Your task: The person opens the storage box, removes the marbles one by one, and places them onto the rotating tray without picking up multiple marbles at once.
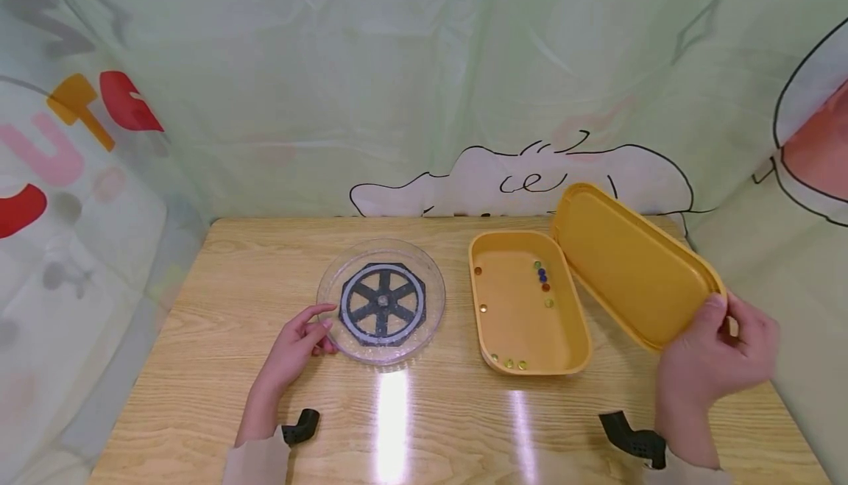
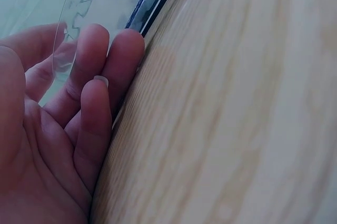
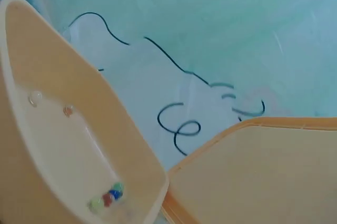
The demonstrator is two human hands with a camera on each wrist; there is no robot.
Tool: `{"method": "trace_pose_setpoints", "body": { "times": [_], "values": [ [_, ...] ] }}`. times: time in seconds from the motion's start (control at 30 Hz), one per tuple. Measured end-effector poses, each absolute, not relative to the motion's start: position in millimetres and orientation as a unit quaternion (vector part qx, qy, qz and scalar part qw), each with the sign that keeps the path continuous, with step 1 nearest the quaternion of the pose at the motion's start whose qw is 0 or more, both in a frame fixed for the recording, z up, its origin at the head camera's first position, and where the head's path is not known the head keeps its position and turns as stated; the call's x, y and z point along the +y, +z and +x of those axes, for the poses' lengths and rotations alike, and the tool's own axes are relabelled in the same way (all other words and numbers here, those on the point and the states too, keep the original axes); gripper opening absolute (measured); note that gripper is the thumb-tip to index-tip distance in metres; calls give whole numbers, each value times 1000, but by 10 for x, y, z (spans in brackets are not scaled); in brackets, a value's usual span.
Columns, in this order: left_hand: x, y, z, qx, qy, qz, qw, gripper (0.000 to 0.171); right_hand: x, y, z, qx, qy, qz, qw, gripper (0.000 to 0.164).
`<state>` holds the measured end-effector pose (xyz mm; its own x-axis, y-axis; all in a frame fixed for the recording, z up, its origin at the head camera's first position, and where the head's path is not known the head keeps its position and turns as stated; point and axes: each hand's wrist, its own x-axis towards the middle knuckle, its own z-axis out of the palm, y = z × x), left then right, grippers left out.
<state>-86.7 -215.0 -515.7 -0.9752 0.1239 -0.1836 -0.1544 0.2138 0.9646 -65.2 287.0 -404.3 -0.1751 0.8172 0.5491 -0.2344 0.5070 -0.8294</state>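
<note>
On the left half of the table, a round clear plate (image 1: 433,308) sits over a dark base (image 1: 382,327) with spokes and a pale ring. My left hand (image 1: 301,341) holds the plate's left rim; the left wrist view shows the rim (image 2: 66,58) between its fingers. To the right, an orange box (image 1: 523,323) contains several glass marbles (image 1: 543,277), some grouped along its right side, others near the left and front walls. My right hand (image 1: 718,349) grips the near corner of the orange lid (image 1: 629,271), which slants upright with its far end beside the box's back right corner.
The wooden table (image 1: 265,264) ends at a pale green curtain (image 1: 318,87) with cartoon drawings behind and at both sides. Black wrist mounts (image 1: 632,437) are on both forearms. Bright light streaks reflect off the table's front.
</note>
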Motion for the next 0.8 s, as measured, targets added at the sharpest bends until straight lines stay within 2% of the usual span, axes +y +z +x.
{"method": "trace_pose_setpoints", "body": {
  "times": [0.43, 0.63, 0.8],
  "values": [
    [-2157, -5165, -870, 773, 625, -12, 110, 34, 3176, -4147, -571, -531, 568, -337, 530, 10],
    [-2153, -5159, -865, 773, 625, -14, 110, 34, 3364, -4269, -496, -616, 486, -378, 491, 16],
    [-2152, -5161, -867, 772, 626, -16, 114, 34, 3519, -4432, -419, -686, 402, -356, 491, 20]
  ]
}}
